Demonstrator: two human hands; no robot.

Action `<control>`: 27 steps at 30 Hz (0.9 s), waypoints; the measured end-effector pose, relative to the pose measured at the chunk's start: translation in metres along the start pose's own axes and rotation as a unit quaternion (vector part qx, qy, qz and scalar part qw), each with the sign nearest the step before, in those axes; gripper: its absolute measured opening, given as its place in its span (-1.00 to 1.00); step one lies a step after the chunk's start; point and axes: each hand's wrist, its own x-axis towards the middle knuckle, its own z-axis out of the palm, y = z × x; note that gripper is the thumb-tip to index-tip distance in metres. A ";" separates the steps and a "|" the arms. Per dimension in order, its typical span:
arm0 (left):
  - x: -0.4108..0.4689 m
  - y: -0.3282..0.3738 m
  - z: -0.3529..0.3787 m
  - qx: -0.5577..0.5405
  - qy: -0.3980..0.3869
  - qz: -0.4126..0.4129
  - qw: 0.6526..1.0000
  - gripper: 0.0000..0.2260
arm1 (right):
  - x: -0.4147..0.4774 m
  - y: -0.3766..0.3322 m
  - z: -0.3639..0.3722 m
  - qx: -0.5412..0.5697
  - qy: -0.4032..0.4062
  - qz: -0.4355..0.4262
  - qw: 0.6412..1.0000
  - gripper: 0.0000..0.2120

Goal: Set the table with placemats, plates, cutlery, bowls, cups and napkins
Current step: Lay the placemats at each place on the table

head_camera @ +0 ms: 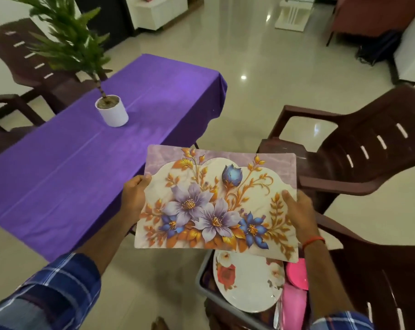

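Placemat (216, 201) with big purple and blue flowers is up in the air, held flat by two hands. It is not on the table yet.

Biggest thing first: the table (59, 186) has a purple cloth over it. It lies to the left of the placemat and stretches away from the person. The mat's left short edge hangs just over the table's right edge, near the close corner. A small white plant pot (111, 113) stands in the middle of the table, farther away. No plates or cups are on the cloth.

Brown chairs (358, 158) stand to the right of the table.

The placemat's long side runs left to right in front of the person. To lie on the cloth, I think it needs to go left and a bit forward, then down flat.

Below the mat sits a grey bin (202, 282) with a white flowered plate (246, 284) and some pink things (296, 275) in it.

The left hand (134, 198) is closed on the mat's left short edge, thumb on top. This hand is nearer the table, so I think it leads the way. The right hand (296, 210) is closed on the right short edge, thumb on top too, fingers hidden under the mat.
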 end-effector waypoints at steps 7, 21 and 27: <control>0.007 -0.012 -0.109 -0.038 0.059 -0.043 0.997 -0.70 | -0.046 -0.031 0.102 -0.043 -0.049 -0.019 0.998 -0.78; 0.005 -0.033 -0.286 -0.134 0.193 -0.098 0.967 -0.81 | -0.098 -0.078 0.283 -0.212 -0.127 -0.149 0.958 -0.71; -0.004 -0.051 -0.323 -0.198 0.220 -0.130 0.946 -0.85 | -0.102 -0.092 0.330 -0.251 -0.180 -0.180 0.934 -0.73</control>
